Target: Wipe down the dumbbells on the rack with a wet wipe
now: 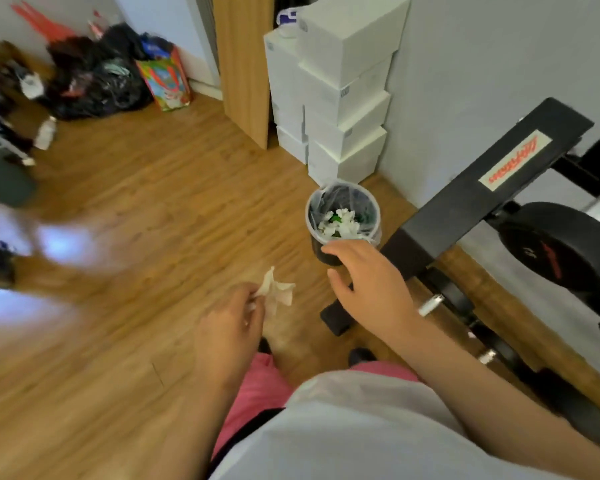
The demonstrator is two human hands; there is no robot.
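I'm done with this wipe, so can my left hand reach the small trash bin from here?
Probably yes. The left hand pinches the wipe near the bin, whose top is open, with only bare floor between. The right hand at the bin's near side may crowd it.

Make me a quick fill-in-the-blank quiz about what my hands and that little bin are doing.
The left hand pinches a crumpled ____.
The open right hand, near the bin, holds ____.
Behind the bin rise stacked white ____.
Answers: wipe, nothing, boxes.
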